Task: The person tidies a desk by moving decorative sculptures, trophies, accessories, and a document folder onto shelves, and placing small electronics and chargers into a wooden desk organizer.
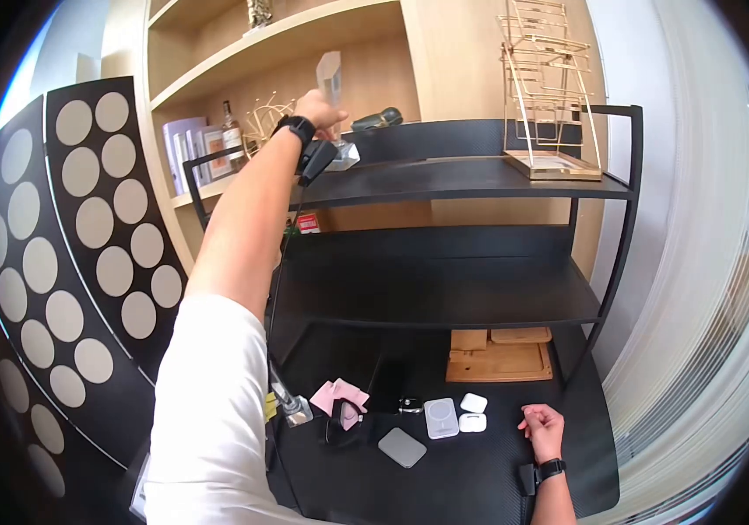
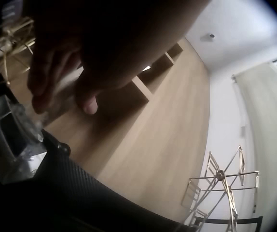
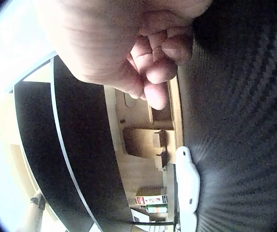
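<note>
A black metal shelf unit (image 1: pixel 444 179) stands on a black counter (image 1: pixel 479 472) in the middle of the frame. Behind it is a light wooden bookcase (image 1: pixel 444 52). At the left is a black panel with pale circles (image 1: pixel 85 254). White curtains (image 1: pixel 698 262) fill the right side, bright with daylight.

From where I stand, nothing written can be made out for certain. The small red-and-white box (image 1: pixel 308 224) tucked under the top shelf carries light lettering on its red band, seen again in the right wrist view (image 3: pixel 151 199), but the letters are too small and blurred to read. The books (image 1: pixel 189 150) and the bottle (image 1: pixel 232 133) on the wooden shelf show covers and a label, none of them legible either.
</note>
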The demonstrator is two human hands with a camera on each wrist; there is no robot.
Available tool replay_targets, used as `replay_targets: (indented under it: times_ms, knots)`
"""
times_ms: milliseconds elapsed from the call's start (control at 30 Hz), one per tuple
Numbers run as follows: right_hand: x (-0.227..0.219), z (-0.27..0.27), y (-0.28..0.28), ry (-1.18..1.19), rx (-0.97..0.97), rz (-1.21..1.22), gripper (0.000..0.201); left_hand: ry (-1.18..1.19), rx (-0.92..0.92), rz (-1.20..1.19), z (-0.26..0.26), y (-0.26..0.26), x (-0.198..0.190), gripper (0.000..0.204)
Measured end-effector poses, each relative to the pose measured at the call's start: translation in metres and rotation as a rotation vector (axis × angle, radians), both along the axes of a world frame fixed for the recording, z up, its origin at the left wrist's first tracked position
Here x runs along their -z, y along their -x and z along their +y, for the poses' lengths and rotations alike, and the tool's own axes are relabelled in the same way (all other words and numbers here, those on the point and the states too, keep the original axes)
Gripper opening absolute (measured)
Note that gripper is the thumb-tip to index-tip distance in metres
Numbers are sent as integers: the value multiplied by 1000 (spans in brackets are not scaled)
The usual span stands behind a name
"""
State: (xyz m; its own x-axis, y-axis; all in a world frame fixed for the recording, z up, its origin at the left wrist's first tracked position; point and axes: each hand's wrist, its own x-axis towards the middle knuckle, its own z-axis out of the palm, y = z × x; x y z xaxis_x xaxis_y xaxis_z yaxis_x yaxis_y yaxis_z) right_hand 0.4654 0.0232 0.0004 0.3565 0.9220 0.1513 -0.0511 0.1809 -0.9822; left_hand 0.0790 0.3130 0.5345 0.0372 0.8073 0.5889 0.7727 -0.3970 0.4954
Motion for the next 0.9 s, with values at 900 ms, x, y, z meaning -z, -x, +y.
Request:
replay_targets:
  times_ms: [900]
  knots:
    - [1, 5, 2, 79, -32, -127, 16, -150, -179, -309, -280, 149, 351, 36]
